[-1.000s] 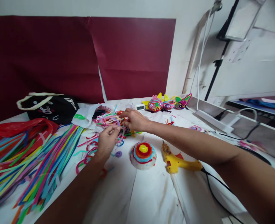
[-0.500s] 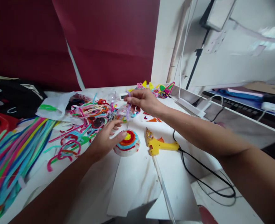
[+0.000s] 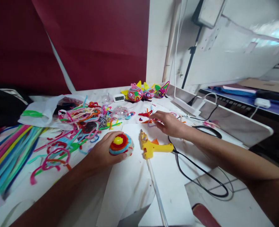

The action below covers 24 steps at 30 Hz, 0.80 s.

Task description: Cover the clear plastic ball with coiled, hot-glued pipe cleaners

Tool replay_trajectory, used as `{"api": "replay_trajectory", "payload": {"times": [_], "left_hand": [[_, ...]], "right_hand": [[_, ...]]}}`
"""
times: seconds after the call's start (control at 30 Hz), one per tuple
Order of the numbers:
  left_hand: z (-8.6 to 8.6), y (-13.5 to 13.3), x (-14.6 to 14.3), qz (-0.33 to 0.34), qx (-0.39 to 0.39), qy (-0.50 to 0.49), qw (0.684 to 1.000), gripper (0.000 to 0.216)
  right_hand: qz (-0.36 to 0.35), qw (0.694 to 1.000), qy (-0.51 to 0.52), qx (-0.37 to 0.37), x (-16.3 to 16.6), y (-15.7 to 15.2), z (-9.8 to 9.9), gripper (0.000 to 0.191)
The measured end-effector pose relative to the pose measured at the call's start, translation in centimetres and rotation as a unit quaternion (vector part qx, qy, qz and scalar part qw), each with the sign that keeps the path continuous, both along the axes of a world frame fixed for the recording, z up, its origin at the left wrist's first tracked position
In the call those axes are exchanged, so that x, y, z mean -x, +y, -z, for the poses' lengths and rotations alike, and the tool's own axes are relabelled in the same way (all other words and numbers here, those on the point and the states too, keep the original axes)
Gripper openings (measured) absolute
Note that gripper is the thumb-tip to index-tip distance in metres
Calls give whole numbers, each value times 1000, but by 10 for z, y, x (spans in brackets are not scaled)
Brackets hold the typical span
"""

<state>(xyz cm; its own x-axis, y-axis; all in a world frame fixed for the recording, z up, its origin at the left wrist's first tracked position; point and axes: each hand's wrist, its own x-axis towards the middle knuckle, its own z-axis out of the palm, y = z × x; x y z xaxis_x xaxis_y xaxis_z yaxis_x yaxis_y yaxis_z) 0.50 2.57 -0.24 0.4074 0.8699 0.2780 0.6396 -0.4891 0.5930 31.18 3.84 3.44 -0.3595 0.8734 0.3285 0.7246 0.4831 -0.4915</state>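
My left hand (image 3: 101, 153) is wrapped round a small dome (image 3: 120, 144) covered in red, yellow and blue coils and tilts it up off the white table (image 3: 167, 176). My right hand (image 3: 169, 123) reaches over the table beyond the yellow glue gun (image 3: 153, 147), its fingers pinched on a thin purple pipe-cleaner piece (image 3: 151, 123). A tangle of short bent pipe cleaners (image 3: 87, 118) lies behind the left hand.
Long coloured pipe cleaners (image 3: 4, 154) fan out at the left. A black cable (image 3: 198, 170) loops from the glue gun. Finished decorated pieces (image 3: 144, 93), a small clock (image 3: 119, 98), a clear half-sphere (image 3: 120, 112) and a white plastic bag (image 3: 42, 108) sit further back.
The left hand moved from the pipe-cleaner tangle and gripped the coiled dome. The right hand came down and right with the purple piece. The view swung right.
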Motion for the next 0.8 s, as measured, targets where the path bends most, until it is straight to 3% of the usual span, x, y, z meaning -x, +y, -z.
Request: {"api": "replay_trajectory", "payload": {"times": [0.2,0.37,0.57,0.8], "left_hand": [[8,4,2,-12,-27,9,1000,69],[11,7,3,-7,-11,14,1000,72],[12,3,3,-1,-6,35,999,76],[8,2,0,-26,21,33,999,77]], "right_hand": [[-120,980,-150,50,-3,-51,1,43],[-78,961,-260,44,8,-62,13,40],[-61,958,-277,40,16,-60,19,57],[-61,956,-282,48,25,-58,20,42]]}}
